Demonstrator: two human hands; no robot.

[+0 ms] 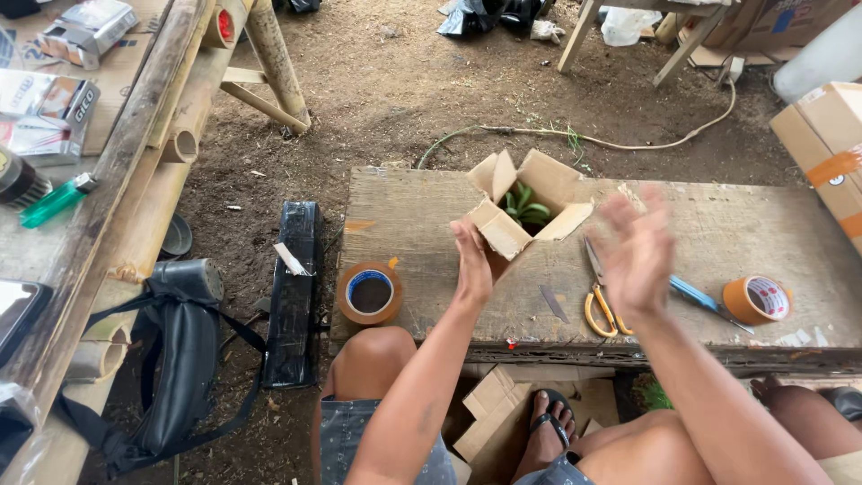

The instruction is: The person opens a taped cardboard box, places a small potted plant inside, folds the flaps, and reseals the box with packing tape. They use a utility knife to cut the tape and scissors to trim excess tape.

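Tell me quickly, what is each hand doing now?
Left hand: open, flat against the side of the small cardboard box.
Right hand: open, blurred, holding nothing, beside the box.

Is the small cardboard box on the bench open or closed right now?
Open. The cardboard box has its flaps splayed outward, and green produce shows inside. The left hand touches its near side.

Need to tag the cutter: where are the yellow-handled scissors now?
The yellow-handled scissors lie on the wooden table, just below the blurred right hand, between the open cardboard box and a blue knife.
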